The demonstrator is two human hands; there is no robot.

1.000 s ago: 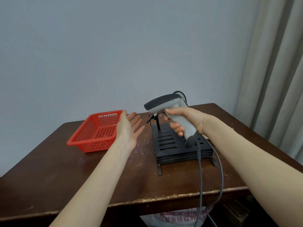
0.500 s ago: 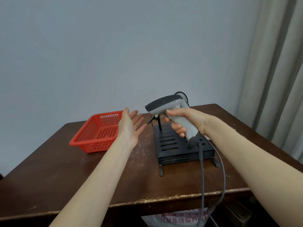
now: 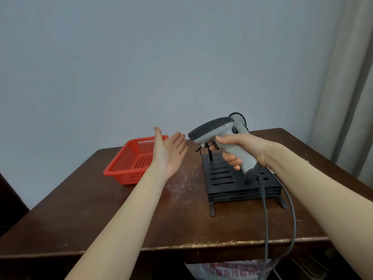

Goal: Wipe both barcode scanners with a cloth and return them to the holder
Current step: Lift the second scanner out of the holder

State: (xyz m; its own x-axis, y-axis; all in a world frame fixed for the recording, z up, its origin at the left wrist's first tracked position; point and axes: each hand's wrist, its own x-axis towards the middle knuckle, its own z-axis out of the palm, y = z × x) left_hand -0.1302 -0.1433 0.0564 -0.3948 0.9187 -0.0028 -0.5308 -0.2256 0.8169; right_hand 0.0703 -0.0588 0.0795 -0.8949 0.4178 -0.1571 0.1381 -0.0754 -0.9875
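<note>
Barcode scanner (image 3: pixel 212 131) — gripped in right hand (image 3: pixel 242 147), still raised above holder (image 3: pixel 222 183) on tabletop (image 3: pixel 141 219). Left hand (image 3: pixel 169 154) — flat, empty, edged closer. No cloth visible; wiping likely pending.

A dark brown wooden desk (image 3: pixel 141 219) fills the lower half of the view. A red plastic basket (image 3: pixel 125 176) with perforated walls and floor sits on it at about ten o'clock from the desk's centre, close to the back edge. Pale chalky scuffs (image 3: pixel 181 184) mark the desktop near the middle, and the front edge (image 3: pixel 201 244) is chipped to lighter wood. Behind is a plain grey-blue wall (image 3: pixel 141 57). A pale curtain (image 3: pixel 347 98) hangs at two o'clock. Under the desk at six o'clock shows a white bag (image 3: pixel 228 269) with red print too blurred to read.
</note>
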